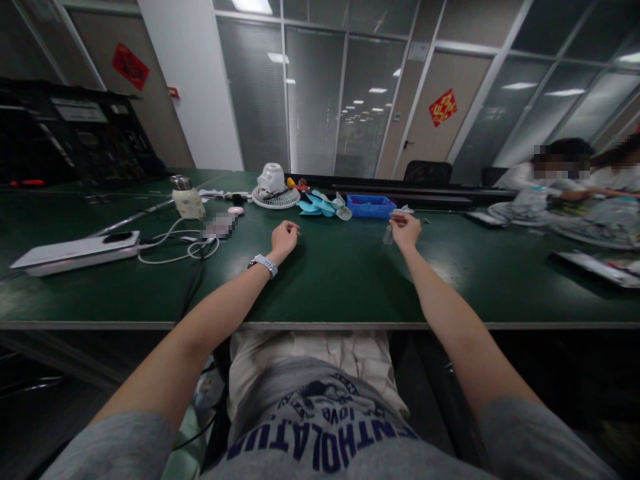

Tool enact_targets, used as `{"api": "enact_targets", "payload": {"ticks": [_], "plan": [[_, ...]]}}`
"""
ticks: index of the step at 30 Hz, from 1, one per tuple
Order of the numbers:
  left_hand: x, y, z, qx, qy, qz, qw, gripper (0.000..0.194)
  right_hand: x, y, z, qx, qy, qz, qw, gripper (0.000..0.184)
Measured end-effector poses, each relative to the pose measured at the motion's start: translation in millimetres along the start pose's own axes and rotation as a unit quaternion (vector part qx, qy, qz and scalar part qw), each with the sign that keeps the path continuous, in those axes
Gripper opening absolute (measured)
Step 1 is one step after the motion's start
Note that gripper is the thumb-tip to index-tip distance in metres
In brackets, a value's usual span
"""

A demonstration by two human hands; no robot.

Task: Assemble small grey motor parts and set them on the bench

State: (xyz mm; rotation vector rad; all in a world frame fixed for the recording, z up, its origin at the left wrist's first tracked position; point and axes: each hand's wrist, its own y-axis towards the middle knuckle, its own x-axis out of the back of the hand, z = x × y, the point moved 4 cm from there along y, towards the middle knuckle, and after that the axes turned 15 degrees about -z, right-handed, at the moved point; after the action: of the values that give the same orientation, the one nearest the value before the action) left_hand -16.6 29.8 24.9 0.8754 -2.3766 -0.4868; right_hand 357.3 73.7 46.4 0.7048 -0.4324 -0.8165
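My left hand [285,239], with a watch [263,265] on its wrist, is over the green table. Its fingers are curled together; whatever may be between them is too small or hidden to name. My right hand [406,231] is farther right, fingers bent and close together at a small clear cylinder [388,235], which appears to be in their grip. Behind and between the hands lie light-blue fan blades [319,203] and a blue plastic box [370,207] with small items inside. A white fan body [273,180] rests on its round grille [276,198], beyond my left hand.
On the left are a white power strip [83,252], a looped white cable [204,249], a cream bottle [188,200] and a pink round object [235,211]. Dark rails [430,195] run along the back. Two people sit at the right, near fan grilles [595,223] and a tray [600,270].
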Motion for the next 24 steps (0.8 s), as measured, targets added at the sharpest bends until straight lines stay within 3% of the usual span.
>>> {"api": "enact_targets", "payload": {"ticks": [8,15,24], "plan": [[-0.6,0,0,0.005,0.002,0.012,1.0,0.022,2,-3,1,0.03,-0.032,0.01,0.999,0.026],[0.9,-2,-2,0.002,0.009,0.015,1.0,0.022,4,-4,11,0.148,-0.135,0.062,0.978,0.029],[0.4,-2,-2,0.002,0.013,0.016,1.0,0.022,6,-1,8,0.14,-0.14,0.078,0.977,0.028]]}}
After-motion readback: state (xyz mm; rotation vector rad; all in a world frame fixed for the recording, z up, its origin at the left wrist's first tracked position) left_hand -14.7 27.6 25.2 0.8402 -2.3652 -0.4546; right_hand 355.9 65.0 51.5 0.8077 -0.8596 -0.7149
